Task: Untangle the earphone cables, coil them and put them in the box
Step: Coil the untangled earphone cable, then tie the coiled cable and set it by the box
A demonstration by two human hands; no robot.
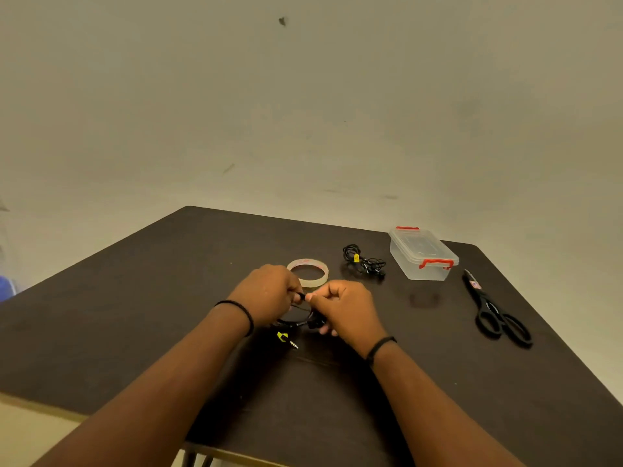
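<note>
A dark table (135,315) stands against a plain pale wall, and both hands meet over its middle. The left hand (269,293) and the right hand (344,306) are each curled, pinching the black earphone cable (296,320) between them just above the surface; its yellow-tagged plug (286,339) hangs loose below the left wrist.

What could go wrong, as I judge it: pulling the two pinches apart too hard may tighten a knot instead of freeing it, and the dangling plug could catch in a loop as the cable gets coiled. The second earphone bundle (364,262) lies near the box (423,254), still in a loose heap (whether it is knotted is too small to tell). The box has its lid on and red clasps down, so nothing can go in until it is opened; fumbling that one-handed could let a finished coil spring open.

Counted: two earphone cables, one box, one tape roll (307,272) just beyond the hands, one pair of scissors (492,311) at the right, two hands, each wrist wearing a dark band
</note>
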